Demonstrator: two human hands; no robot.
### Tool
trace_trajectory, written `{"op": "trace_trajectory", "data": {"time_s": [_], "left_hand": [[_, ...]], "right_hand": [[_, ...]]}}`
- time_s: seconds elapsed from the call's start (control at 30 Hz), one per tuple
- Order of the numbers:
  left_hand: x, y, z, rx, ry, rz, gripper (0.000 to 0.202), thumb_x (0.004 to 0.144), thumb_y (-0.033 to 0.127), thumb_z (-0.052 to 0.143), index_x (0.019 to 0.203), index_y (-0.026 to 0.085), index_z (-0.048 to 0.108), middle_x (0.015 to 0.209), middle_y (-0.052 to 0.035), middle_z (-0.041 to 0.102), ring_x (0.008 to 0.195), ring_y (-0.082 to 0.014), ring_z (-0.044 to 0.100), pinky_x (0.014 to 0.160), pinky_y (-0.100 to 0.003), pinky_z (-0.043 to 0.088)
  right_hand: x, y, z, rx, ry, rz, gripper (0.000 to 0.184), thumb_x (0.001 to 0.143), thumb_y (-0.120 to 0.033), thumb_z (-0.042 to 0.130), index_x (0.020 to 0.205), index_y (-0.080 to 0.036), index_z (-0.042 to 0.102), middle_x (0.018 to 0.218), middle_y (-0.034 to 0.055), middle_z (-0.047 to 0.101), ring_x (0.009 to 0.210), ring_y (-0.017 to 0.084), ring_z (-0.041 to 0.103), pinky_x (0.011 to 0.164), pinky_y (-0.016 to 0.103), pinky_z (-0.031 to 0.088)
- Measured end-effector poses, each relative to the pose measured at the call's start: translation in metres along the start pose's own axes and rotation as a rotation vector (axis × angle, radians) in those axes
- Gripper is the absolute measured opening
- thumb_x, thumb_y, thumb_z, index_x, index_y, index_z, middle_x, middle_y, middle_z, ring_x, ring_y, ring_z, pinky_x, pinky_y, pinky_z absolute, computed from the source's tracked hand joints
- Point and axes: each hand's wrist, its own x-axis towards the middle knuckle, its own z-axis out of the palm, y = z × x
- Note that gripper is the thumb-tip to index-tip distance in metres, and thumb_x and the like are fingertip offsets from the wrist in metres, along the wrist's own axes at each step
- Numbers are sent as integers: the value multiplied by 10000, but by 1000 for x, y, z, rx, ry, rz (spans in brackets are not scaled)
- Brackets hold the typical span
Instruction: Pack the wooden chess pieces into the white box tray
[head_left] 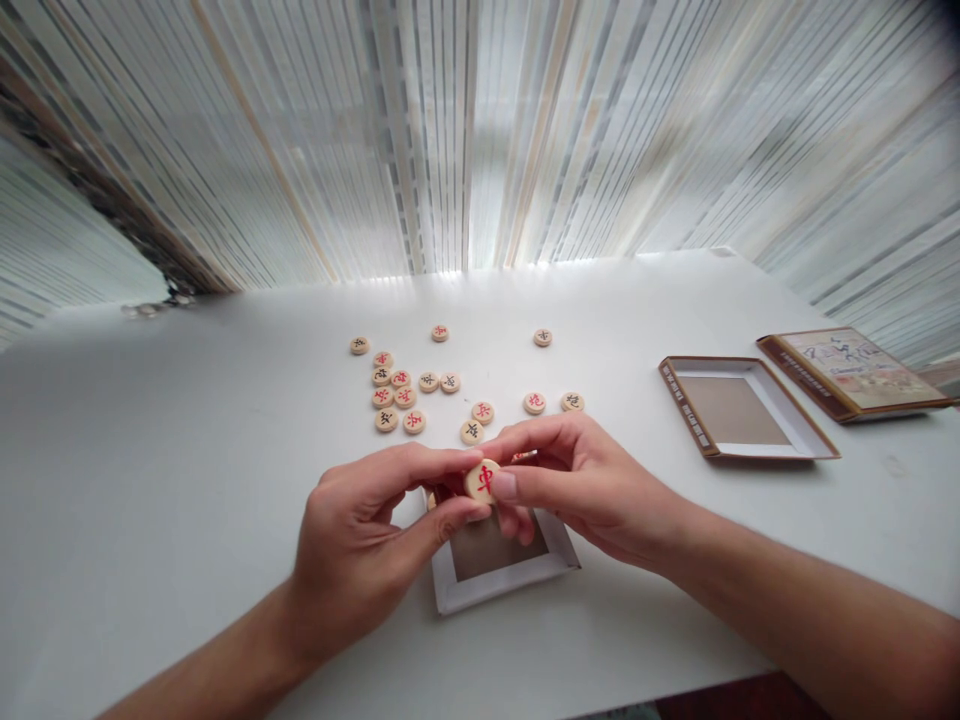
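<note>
Xiangqi piece (480, 481), red character

Round, pale wood-toned; being held above a white-rimmed box tray (510, 578).

Left hand (364, 520): nearly closed; thumb and index finger are gripping the piece's left side. Right hand (589, 485): partly curled; thumb is pressing the piece's right side, lower fingers are bending beneath; whether its index finger is touching cannot be told.

Markings: the held piece is bearing one red character resembling 車. Loose pieces (405, 398) are showing red or black characters, face up, beyond the hands. Further right, an open brown-edged tray (746, 412) is carrying pale side lettering, too small to read; a picture-topped box part (855, 368) is lying just beside it.

Setting: a white table (187, 430) is extending beneath everything; a striped, translucent curtain (427, 130) is hanging along its far side.
</note>
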Motion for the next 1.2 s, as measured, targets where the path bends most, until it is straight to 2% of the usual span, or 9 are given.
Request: {"op": "trace_trajectory", "data": {"time_s": [0.23, 0.43, 0.53, 0.67, 0.83, 1.0, 1.2], "left_hand": [[3, 3, -1, 7, 7, 33, 342, 867, 94, 876, 1154, 279, 845, 918, 25, 849, 792, -103, 773, 753, -150, 608], [1, 3, 0, 85, -40, 111, 381, 871, 71, 858, 1185, 286, 839, 909, 14, 853, 736, -124, 765, 720, -196, 612], [1, 4, 1, 104, -52, 112, 357, 877, 81, 855, 1165, 291, 843, 926, 11, 859, 734, -133, 769, 714, -209, 615], [2, 5, 0, 81, -69, 101, 376, 869, 79, 861, 1177, 294, 841, 905, 5, 858, 727, -149, 775, 706, -229, 623], [1, 3, -1, 44, -62, 65, 441, 855, 93, 882, 1228, 320, 824, 911, 14, 857, 745, -149, 775, 705, -226, 626], [1, 4, -1, 56, -63, 83, 436, 855, 53, 864, 1209, 307, 834, 943, 7, 863, 760, -144, 777, 725, -218, 629], [4, 7, -1, 44, -61, 75, 347, 857, 87, 874, 1138, 289, 852, 859, -1, 852, 687, -165, 767, 681, -251, 642]], "right_hand": [[-3, 0, 2, 47, 1, 51, 275, 746, -150, 985, 975, -173, 834, 729, 4, 791, 586, 80, 701, 589, 170, 593], [-3, -1, 7, 22, 54, 116, 375, 578, -184, 1064, 786, -145, 754, 624, -6, 750, 538, 108, 692, 525, 178, 564], [-3, -4, 10, -32, 65, 120, 372, 614, -281, 1058, 760, -141, 746, 600, -1, 737, 520, 112, 684, 496, 175, 540], [-4, -6, 11, -41, 68, 95, 374, 639, -348, 1047, 752, -141, 757, 617, 4, 742, 526, 113, 678, 530, 203, 564], [-4, -7, 11, -34, 46, 75, 324, 685, -322, 1028, 787, -140, 780, 617, -3, 730, 543, 99, 661, 569, 202, 575], [-4, -6, 10, -17, 52, 112, 355, 613, -231, 1058, 798, -146, 767, 648, -2, 748, 555, 102, 681, 559, 190, 572], [-5, -5, 10, -43, 44, 58, 321, 711, -325, 1017, 781, -133, 769, 627, 1, 734, 538, 100, 667, 562, 200, 571]]}}
